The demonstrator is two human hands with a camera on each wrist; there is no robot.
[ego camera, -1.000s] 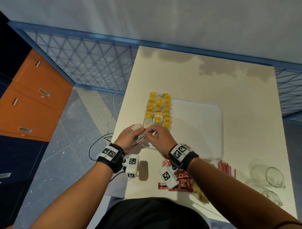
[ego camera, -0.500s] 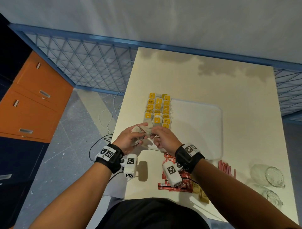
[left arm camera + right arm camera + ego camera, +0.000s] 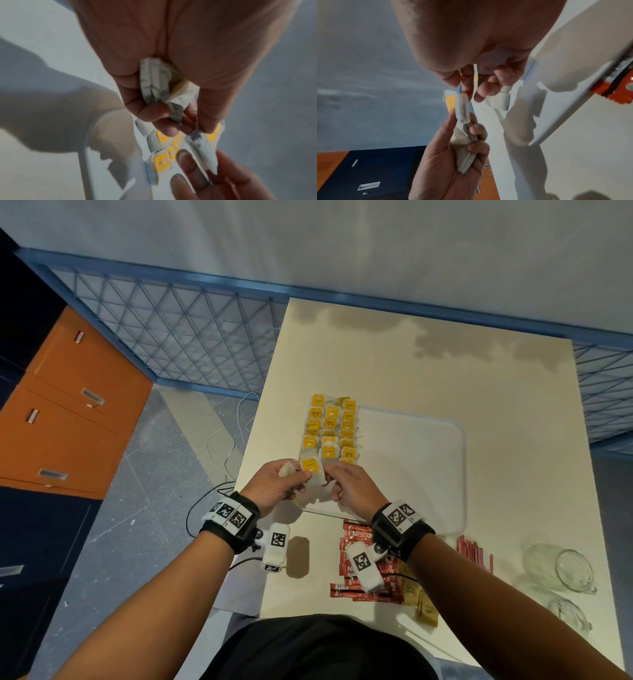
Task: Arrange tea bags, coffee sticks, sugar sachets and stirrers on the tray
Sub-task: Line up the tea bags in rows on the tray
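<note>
Rows of tea bags with yellow tags fill the left strip of the white tray. Over the tray's near-left corner, my left hand grips a bundle of tea bags. My right hand pinches one tea bag that stands between the two hands, its yellow tag facing up. In the right wrist view the left hand's bundle sits in its curled fingers. Red coffee sticks, brown sugar sachets and red stirrers lie on the table near me.
Two glass cups lie on their sides at the table's near-right corner. The cream table ends at a blue mesh fence behind. Orange drawers stand on the floor to the left, and cables trail by the table's left edge.
The right hand has drawn one tea bag up from the left hand's bundle, so its yellow tag now shows. Both hands stay at the tray's near-left corner.
</note>
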